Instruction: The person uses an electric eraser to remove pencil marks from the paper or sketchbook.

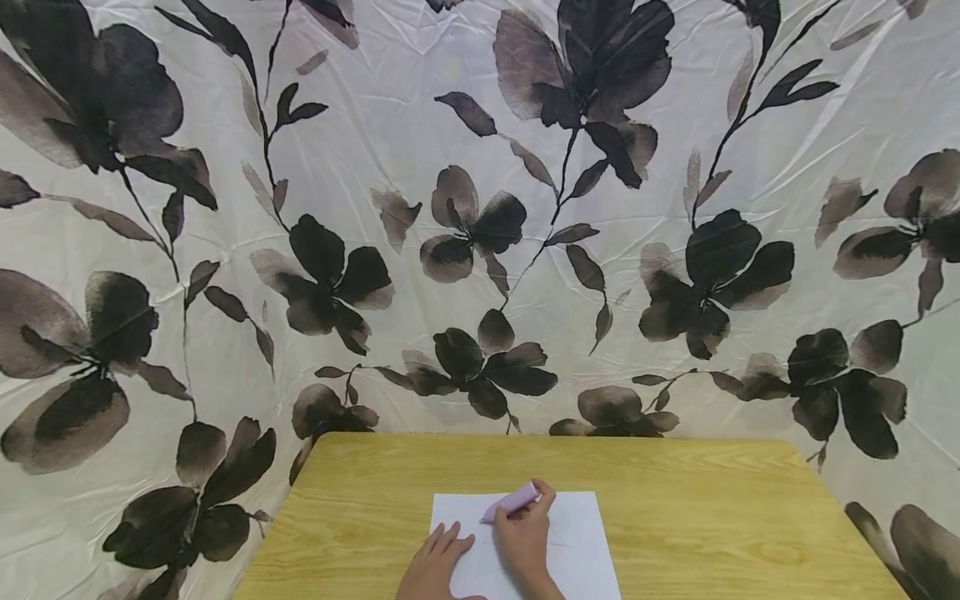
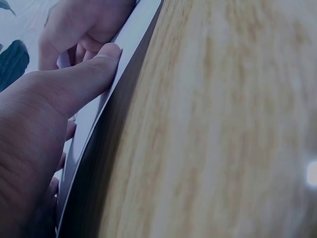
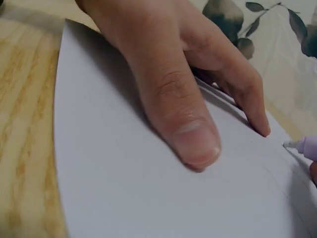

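A white sheet of paper [image 1: 577, 525] lies near the front of the table, with a few faint thin lines on its surface. My right hand [image 1: 525, 542] grips a light purple marker [image 1: 513, 502], tilted, its tip at the paper's upper left part. Spread over the sheet's left side, my left hand [image 1: 435, 562] rests with extended fingers. In the left wrist view its thumb [image 2: 94, 74] lies on the paper near an edge that stands slightly off the table. The right wrist view shows the marker's pale tip [image 3: 292, 145] touching or just above the sheet, beyond the left hand.
The yellow wood-grain table [image 1: 712, 500] extends to both sides of the sheet and behind it. A pale cloth [image 1: 450, 350] with dark printed flowers hangs behind the table and along its sides.
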Motion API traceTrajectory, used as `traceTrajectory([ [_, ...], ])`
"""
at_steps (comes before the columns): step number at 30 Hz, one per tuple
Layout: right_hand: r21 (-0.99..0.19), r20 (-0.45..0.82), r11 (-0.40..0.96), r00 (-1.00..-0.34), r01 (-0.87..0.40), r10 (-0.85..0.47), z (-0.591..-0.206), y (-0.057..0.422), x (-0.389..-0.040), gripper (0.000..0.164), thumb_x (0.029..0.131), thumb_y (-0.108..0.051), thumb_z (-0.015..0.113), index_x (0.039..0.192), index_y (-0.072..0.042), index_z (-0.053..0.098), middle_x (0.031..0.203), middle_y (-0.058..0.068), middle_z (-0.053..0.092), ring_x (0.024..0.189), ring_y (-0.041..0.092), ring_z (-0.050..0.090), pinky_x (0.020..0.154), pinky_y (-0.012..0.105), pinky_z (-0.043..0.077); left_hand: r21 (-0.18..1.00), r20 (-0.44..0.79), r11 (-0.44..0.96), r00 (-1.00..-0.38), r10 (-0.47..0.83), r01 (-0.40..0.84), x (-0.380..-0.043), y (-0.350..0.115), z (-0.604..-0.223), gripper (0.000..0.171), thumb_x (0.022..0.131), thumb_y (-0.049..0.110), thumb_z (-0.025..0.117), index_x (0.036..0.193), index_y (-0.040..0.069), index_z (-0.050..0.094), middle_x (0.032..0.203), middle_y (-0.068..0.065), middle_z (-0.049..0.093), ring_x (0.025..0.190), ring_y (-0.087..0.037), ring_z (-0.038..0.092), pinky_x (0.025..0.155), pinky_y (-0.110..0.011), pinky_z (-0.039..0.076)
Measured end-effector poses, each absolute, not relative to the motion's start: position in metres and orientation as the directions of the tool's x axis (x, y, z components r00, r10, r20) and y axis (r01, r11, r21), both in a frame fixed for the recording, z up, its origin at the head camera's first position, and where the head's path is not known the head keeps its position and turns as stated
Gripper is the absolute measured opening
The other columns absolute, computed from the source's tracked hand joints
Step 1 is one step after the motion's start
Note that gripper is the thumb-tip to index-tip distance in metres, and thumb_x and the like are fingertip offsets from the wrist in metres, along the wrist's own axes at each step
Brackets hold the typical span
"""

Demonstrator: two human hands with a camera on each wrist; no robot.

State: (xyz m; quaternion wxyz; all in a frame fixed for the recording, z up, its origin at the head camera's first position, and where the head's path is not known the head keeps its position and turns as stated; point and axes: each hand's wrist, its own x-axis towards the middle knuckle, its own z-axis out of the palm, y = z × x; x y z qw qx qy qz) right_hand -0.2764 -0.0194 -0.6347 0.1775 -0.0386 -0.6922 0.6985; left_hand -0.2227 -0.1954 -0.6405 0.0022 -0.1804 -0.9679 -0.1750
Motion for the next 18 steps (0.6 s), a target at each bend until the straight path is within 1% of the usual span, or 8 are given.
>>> traceTrajectory([
  [4,-0.976,0.137,-0.11,-0.923,-0.188,0.359,-0.611,-0.005,-0.273,0.078,0.072,0.017,0.067,0.134,0.002,0.02,0.087,0.02,0.062,0.074,0.02,0.063,0.062,0.024,0.055,0.325,0.119,0.864,-0.923,0.367,0.385,-0.222,-0.192,-0.64,0.092,0.071,0.08,0.058,0.132,0.011,0.059,0.138,-0.02,0.051,0.128,-0.045,0.042,0.101,-0.058,0.038],
  [6,-0.961,0.092,-0.205,-0.909,-0.188,0.406,-0.601,0.009,-0.274,0.079,0.075,0.018,0.065,0.136,0.002,0.017,0.086,0.023,0.06,0.071,0.021,0.062,0.06,0.026,0.056,0.336,0.102,0.863,-0.925,0.366,0.378,-0.222,-0.19,-0.638,0.093,0.071,0.081,0.058,0.133,0.011,0.058,0.139,-0.02,0.05,0.129,-0.045,0.041,0.102,-0.059,0.037],
  [8,-0.953,0.071,-0.233,-0.891,-0.193,0.449,-0.598,0.026,-0.278,0.079,0.077,0.017,0.063,0.138,0.0,0.016,0.086,0.024,0.059,0.068,0.019,0.061,0.058,0.024,0.056,0.351,0.058,0.866,-0.931,0.359,0.356,-0.222,-0.189,-0.637,0.094,0.071,0.081,0.058,0.134,0.011,0.057,0.14,-0.02,0.049,0.13,-0.045,0.039,0.103,-0.059,0.036],
  [11,-0.957,0.057,-0.222,-0.874,-0.185,0.483,-0.599,0.053,-0.283,0.08,0.081,0.014,0.063,0.142,-0.004,0.015,0.088,0.024,0.058,0.067,0.016,0.061,0.06,0.023,0.057,0.364,0.013,0.873,-0.939,0.344,0.325,-0.222,-0.189,-0.634,0.096,0.071,0.081,0.059,0.135,0.01,0.056,0.142,-0.019,0.047,0.132,-0.045,0.037,0.105,-0.059,0.033],
  [12,-0.963,0.063,-0.2,-0.87,-0.182,0.489,-0.599,0.062,-0.282,0.08,0.082,0.013,0.063,0.143,-0.005,0.014,0.089,0.023,0.059,0.067,0.015,0.061,0.061,0.023,0.057,0.365,0.009,0.873,-0.939,0.344,0.323,-0.222,-0.189,-0.633,0.096,0.071,0.08,0.059,0.136,0.01,0.055,0.142,-0.019,0.047,0.132,-0.045,0.037,0.105,-0.059,0.033],
  [18,-0.982,0.085,-0.097,-0.841,-0.162,0.535,-0.603,0.1,-0.274,0.083,0.083,0.011,0.065,0.147,-0.009,0.017,0.087,0.02,0.059,0.067,0.012,0.061,0.06,0.02,0.056,0.388,-0.017,0.868,-0.939,0.344,0.311,-0.223,-0.191,-0.631,0.096,0.071,0.079,0.061,0.137,0.009,0.053,0.143,-0.021,0.045,0.133,-0.047,0.035,0.106,-0.061,0.031],
])
